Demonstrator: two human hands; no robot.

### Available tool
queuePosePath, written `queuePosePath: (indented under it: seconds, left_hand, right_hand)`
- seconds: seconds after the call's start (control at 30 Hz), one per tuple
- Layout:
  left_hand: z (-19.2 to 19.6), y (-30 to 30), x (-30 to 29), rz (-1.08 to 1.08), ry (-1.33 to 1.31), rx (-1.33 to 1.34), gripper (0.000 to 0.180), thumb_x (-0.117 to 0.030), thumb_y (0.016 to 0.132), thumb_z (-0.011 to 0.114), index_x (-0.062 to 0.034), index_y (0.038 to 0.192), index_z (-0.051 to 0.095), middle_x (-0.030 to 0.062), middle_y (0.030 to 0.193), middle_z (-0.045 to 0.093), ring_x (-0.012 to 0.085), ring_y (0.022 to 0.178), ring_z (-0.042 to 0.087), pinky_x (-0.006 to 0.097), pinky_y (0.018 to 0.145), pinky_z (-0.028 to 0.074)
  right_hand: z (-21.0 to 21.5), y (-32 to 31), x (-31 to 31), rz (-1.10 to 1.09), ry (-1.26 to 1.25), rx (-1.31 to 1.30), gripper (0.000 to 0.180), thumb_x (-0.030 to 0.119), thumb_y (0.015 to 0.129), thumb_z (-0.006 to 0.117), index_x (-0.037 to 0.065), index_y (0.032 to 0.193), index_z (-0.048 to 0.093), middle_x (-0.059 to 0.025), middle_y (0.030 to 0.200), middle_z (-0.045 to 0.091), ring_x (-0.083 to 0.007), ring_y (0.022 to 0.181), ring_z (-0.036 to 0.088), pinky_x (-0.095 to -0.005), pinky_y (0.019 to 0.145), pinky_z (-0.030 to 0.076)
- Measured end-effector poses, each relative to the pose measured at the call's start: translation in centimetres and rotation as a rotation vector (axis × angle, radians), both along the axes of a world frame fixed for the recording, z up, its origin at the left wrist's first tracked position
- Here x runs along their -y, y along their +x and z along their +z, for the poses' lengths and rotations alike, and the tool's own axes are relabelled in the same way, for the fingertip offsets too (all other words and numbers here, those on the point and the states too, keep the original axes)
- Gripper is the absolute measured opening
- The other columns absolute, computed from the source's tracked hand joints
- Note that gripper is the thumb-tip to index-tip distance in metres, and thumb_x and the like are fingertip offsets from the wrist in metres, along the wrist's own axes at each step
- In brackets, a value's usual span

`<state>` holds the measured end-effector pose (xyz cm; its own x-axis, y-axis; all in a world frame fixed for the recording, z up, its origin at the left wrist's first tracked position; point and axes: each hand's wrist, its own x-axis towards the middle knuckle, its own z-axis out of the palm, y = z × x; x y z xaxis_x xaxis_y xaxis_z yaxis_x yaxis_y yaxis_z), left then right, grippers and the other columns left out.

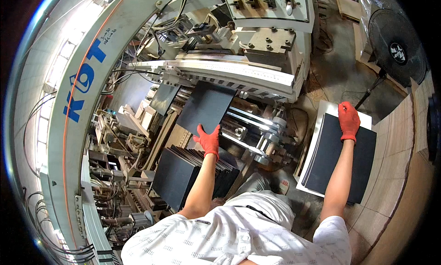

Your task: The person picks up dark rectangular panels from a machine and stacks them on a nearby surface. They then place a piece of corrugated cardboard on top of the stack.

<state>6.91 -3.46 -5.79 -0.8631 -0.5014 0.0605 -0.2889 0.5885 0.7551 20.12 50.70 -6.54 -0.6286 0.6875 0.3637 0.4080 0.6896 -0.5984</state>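
My left hand (207, 140), in a red glove, has its fingers spread at the near edge of a flat black sheet (206, 105). That sheet lies tilted on the machine. Just below this hand, a row of black boards (177, 175) stands packed together on edge. Off to the right, my right hand (349, 121), also gloved in red, is closed at the far edge of a stack of black sheets (342, 161). Whether a sheet is pinched in its curled fingers is hidden. A white board (324, 109) lies under that stack.
Metal rollers (257, 122) and a long white beam (229, 69) cross the machine ahead. A switch panel (271, 5) is above. At far right stand a black fan (397, 46) and piled brown boards (392, 159). A pale machine frame (69, 141) curves along the left.
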Motion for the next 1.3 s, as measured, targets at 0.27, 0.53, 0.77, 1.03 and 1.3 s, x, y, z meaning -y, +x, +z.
queuePosePath:
  seconds: [0.27,0.53,0.77,1.03,1.3]
  left_hand:
    - [0.0,-0.6,0.0,-0.006,-0.035,0.062,0.109,-0.049,0.072,0.090,-0.0183,0.160,0.034,0.0384,0.160,0.011,0.0506,0.144,0.036,0.047,0.117,0.037]
    - [1.1,-1.1,0.4,-0.061,0.001,0.168,0.118,-0.053,0.071,0.090,-0.0206,0.164,0.025,0.0406,0.161,0.004,0.0528,0.147,0.031,0.047,0.119,0.034]
    - [1.1,-1.6,2.1,-0.147,-0.034,0.366,0.135,-0.069,0.072,0.082,-0.0184,0.167,0.001,0.0492,0.158,-0.012,0.0596,0.146,0.030,0.048,0.118,0.035]
    - [1.8,-1.7,2.2,-0.141,0.083,0.420,0.138,-0.063,0.072,0.086,-0.0199,0.167,-0.004,0.0488,0.158,-0.015,0.0564,0.154,0.005,0.050,0.123,0.022]
    - [-0.8,-3.7,4.1,-0.253,-0.005,0.572,0.128,-0.083,0.076,0.065,-0.0272,0.166,-0.008,0.0531,0.155,0.002,0.0571,0.153,0.005,0.057,0.120,0.023]
  right_hand:
    - [0.7,-0.1,0.2,0.024,-0.017,0.048,0.028,0.037,0.094,0.059,0.013,0.098,0.072,-0.0112,0.089,0.073,-0.0352,0.087,0.069,-0.0445,0.073,0.051]
    - [0.5,-0.6,0.0,0.014,0.039,0.101,0.030,0.037,0.095,0.055,0.011,0.098,0.071,-0.0131,0.095,0.073,-0.0385,0.090,0.068,-0.0471,0.076,0.051]
    - [0.3,-0.5,-0.2,0.051,-0.040,0.090,0.029,0.038,0.096,0.058,0.014,0.102,0.073,-0.0119,0.098,0.074,-0.0363,0.089,0.069,-0.0461,0.075,0.051]
    - [0.3,-0.6,0.0,0.035,0.035,0.126,0.028,0.037,0.097,0.059,0.013,0.103,0.072,-0.0114,0.097,0.073,-0.0347,0.089,0.069,-0.0452,0.074,0.050]
    - [-0.1,-0.3,-0.7,0.070,0.035,0.167,0.031,0.039,0.099,0.056,0.014,0.105,0.072,-0.0122,0.095,0.073,-0.0359,0.087,0.069,-0.0466,0.074,0.051]
